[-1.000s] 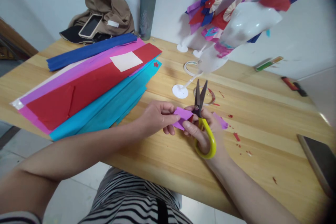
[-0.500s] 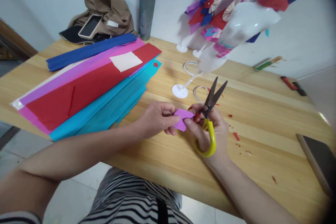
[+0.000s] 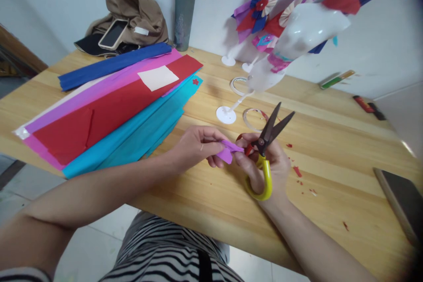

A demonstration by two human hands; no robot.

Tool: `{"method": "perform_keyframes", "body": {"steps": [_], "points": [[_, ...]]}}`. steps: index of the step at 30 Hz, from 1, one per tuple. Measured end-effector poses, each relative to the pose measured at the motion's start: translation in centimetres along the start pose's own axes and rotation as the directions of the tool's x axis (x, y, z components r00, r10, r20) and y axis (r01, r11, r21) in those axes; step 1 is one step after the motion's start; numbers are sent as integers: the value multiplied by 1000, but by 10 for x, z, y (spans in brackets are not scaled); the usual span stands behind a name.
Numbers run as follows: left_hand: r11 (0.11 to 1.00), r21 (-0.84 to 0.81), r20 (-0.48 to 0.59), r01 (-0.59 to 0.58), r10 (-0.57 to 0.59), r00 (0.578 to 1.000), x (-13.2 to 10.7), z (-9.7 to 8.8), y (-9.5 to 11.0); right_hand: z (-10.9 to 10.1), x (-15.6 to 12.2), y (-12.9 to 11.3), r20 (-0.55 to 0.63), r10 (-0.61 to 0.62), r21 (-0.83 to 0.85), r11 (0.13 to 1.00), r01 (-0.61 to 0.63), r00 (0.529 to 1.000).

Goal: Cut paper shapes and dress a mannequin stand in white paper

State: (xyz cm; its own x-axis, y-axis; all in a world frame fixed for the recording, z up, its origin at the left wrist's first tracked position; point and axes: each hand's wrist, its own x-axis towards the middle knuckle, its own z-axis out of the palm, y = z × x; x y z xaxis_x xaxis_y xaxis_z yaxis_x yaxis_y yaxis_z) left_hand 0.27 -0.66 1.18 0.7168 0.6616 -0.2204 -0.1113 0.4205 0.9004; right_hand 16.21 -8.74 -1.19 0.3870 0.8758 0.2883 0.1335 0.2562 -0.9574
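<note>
A small piece of purple paper [image 3: 226, 155] is pinched between the thumb and fingers of my left hand [image 3: 201, 147], creased and partly covered by them. My right hand [image 3: 276, 165] has yellow-and-red-handled scissors [image 3: 266, 176] hooked over it, their dark blades slightly apart and pointing up and away from me. The thumb and fingertips of that same hand touch the right edge of the purple paper. Both hands are just above the table's front part.
Red, purple, blue and turquoise paper sheets [image 3: 109, 114] lie on the left. White mannequin figures [image 3: 307, 28] dressed in coloured paper stand at the back right, near tape rings [image 3: 254, 119]. A bottle [image 3: 185, 13], brown cloth [image 3: 139, 9], and a dark phone-like slab [image 3: 401, 202] are farther out.
The purple paper has gone from lying fairly flat to being folded or bunched between my fingers. The scissors have tilted a little to the right, still in my right hand.
</note>
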Motion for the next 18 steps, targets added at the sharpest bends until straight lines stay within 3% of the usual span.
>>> {"method": "perform_keyframes", "body": {"steps": [6, 13, 18], "points": [[975, 96, 57, -198, 193, 979, 0, -5, -5, 2, 1, 1, 87, 202, 308, 926, -219, 976], [811, 379, 82, -445, 450, 889, -4, -7, -6, 5, 1, -3, 185, 315, 332, 872, -361, 931], [724, 484, 41, -492, 543, 839, -5, -7, -9, 7, 0, -8, 222, 328, 334, 859, -388, 918]]}}
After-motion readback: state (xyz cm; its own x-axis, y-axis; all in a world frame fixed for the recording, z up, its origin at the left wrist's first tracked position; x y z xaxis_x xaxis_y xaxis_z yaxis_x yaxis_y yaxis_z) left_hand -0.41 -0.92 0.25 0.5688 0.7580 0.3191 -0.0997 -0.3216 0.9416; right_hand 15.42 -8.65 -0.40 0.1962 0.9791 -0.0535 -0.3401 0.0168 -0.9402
